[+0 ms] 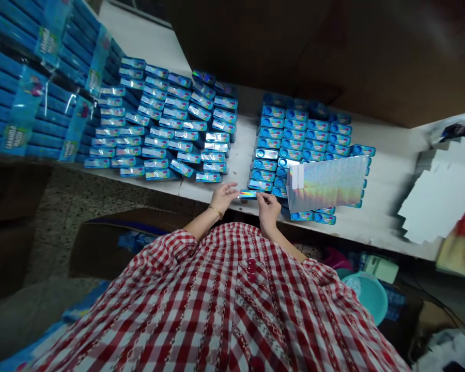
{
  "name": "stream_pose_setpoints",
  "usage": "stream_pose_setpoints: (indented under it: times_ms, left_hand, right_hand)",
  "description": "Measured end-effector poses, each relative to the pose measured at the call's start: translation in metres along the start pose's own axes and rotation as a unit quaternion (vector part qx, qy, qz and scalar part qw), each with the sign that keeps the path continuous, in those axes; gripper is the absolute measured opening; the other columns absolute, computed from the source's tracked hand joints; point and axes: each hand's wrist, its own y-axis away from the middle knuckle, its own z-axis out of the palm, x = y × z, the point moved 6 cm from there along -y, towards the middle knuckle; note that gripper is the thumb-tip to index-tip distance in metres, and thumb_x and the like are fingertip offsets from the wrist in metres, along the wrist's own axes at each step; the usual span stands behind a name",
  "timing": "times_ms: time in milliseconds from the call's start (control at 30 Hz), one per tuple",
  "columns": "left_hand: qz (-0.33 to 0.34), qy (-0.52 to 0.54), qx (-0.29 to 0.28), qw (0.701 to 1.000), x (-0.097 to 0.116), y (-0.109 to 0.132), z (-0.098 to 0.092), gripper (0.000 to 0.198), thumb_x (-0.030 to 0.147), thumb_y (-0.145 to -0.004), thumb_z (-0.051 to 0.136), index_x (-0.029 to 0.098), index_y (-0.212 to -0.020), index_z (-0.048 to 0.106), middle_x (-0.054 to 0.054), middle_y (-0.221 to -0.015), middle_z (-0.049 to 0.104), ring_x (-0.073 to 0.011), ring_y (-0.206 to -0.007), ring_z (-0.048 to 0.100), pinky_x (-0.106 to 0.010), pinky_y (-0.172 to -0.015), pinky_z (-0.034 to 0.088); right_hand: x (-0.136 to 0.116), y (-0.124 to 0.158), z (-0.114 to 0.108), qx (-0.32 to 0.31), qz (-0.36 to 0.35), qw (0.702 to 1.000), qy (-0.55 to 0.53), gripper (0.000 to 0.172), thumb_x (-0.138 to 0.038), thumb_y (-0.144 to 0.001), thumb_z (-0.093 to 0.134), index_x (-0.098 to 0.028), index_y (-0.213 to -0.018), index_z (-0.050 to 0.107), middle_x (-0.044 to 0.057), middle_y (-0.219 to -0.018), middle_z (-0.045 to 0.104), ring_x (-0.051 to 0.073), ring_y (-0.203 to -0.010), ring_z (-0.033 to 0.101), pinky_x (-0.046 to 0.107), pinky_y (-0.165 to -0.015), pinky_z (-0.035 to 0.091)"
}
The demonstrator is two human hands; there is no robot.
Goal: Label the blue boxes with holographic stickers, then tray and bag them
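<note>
Between my two hands, near the front edge of the white table, is a small blue box (248,194) with an iridescent shine on the side facing me. My left hand (223,198), a gold bracelet at its wrist, pinches the box's left end. The fingers of my right hand (269,208) are closed at its right end. Just beyond my right hand stand rows of similar blue boxes (270,133). A silvery holographic sheet (329,182) lies over some of them. More blue boxes (165,113) stand in uneven rows to the left.
Wrapped packs of blue boxes (34,103) are stacked at the far left. A large brown carton (313,57) overhangs the back of the white table (383,206). White card pieces (445,191) lie at the right. Below the table edge is a turquoise basin (375,299).
</note>
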Motion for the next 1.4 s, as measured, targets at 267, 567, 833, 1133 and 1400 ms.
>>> stream_pose_setpoints:
  times_ms: [267,567,833,1133,1400]
  left_hand:
    - [0.007,-0.02,-0.01,1.0,-0.02,-0.015,-0.004,0.045,0.027,-0.058,0.073,0.012,-0.099,0.059,0.001,-0.069,0.062,-0.0107,-0.065,0.059,-0.028,-0.071,0.047]
    - [0.04,-0.08,0.043,0.995,-0.036,-0.023,-0.002,0.032,0.02,-0.063,0.068,0.012,-0.093,0.061,-0.001,-0.074,0.061,-0.0099,-0.063,0.057,-0.025,-0.068,0.048]
    - [0.06,-0.168,0.061,0.982,-0.032,-0.009,-0.009,0.021,0.026,-0.08,0.054,0.015,-0.094,0.065,-0.005,-0.087,0.067,-0.0144,-0.077,0.06,-0.028,-0.077,0.048]
    - [0.082,-0.197,0.039,0.976,-0.023,-0.014,0.02,0.034,0.03,-0.073,0.066,0.013,-0.103,0.061,-0.005,-0.089,0.064,-0.01,-0.065,0.055,-0.025,-0.068,0.047]
    - [0.063,-0.17,0.016,0.983,-0.029,-0.02,0.019,0.039,0.028,-0.07,0.067,0.013,-0.105,0.058,-0.004,-0.088,0.061,-0.0074,-0.059,0.052,-0.023,-0.061,0.045]
  right_hand:
    - [0.003,0.001,0.003,0.014,-0.066,0.992,0.103,0.026,-0.041,-0.076,0.058,-0.017,-0.073,0.068,0.004,-0.07,0.059,0.015,-0.067,0.053,0.031,-0.069,0.045]
    - [0.001,0.002,0.001,-0.008,-0.128,0.961,0.246,0.025,-0.036,-0.081,0.053,-0.016,-0.085,0.067,0.004,-0.074,0.056,0.016,-0.066,0.051,0.03,-0.067,0.043]
    - [-0.002,0.003,-0.004,-0.049,-0.157,0.955,0.248,0.03,-0.037,-0.087,0.047,-0.014,-0.091,0.067,0.005,-0.076,0.058,0.015,-0.064,0.053,0.029,-0.068,0.043]
    - [0.005,-0.004,-0.009,-0.022,-0.123,0.958,0.259,0.029,-0.035,-0.085,0.047,-0.015,-0.088,0.068,0.003,-0.07,0.056,0.014,-0.062,0.051,0.028,-0.066,0.041]
    - [-0.01,0.016,-0.004,-0.164,-0.27,0.811,0.493,0.041,-0.019,-0.088,0.038,-0.024,-0.125,0.055,0.011,-0.096,0.057,0.022,-0.082,0.045,0.034,-0.072,0.031]
